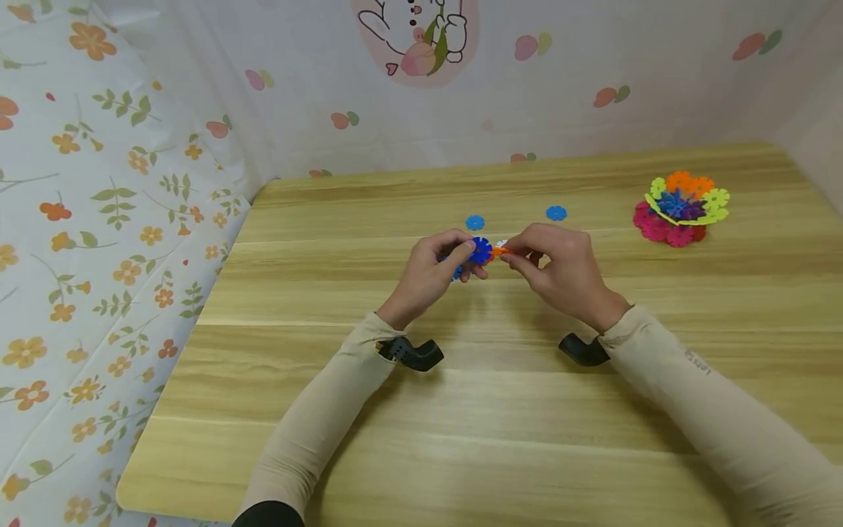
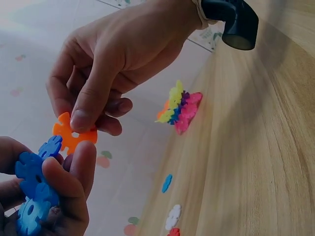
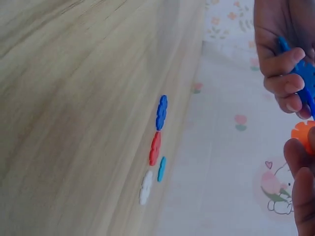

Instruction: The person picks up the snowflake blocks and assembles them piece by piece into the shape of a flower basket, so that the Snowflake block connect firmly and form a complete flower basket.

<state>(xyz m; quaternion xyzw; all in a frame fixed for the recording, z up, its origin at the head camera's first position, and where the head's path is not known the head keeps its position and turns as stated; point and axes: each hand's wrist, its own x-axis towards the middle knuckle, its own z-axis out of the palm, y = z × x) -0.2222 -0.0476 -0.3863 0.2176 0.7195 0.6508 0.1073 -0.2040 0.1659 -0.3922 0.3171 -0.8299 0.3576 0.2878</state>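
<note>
Several blue snowflake discs (image 2: 30, 172), joined in a cluster, are held in my left hand (image 1: 431, 269) between thumb and fingers. Opposite, my right hand (image 1: 563, 271) pinches an orange snowflake disc (image 2: 74, 140) by its edge. The orange disc sits right against the blue cluster; whether their slots are joined I cannot tell. Both hands are above the table, near its middle. In the right wrist view, fingers cover part of both the blue and the orange pieces.
On the wooden table (image 1: 461, 424) lie light blue discs (image 1: 475, 222), a white disc (image 3: 145, 188), a red disc (image 3: 155, 148) and a dark blue disc (image 3: 161, 113). A multicoloured flower-like assembly of discs (image 1: 681, 212) stands at the far right. Patterned cloth (image 1: 290, 88) hangs behind.
</note>
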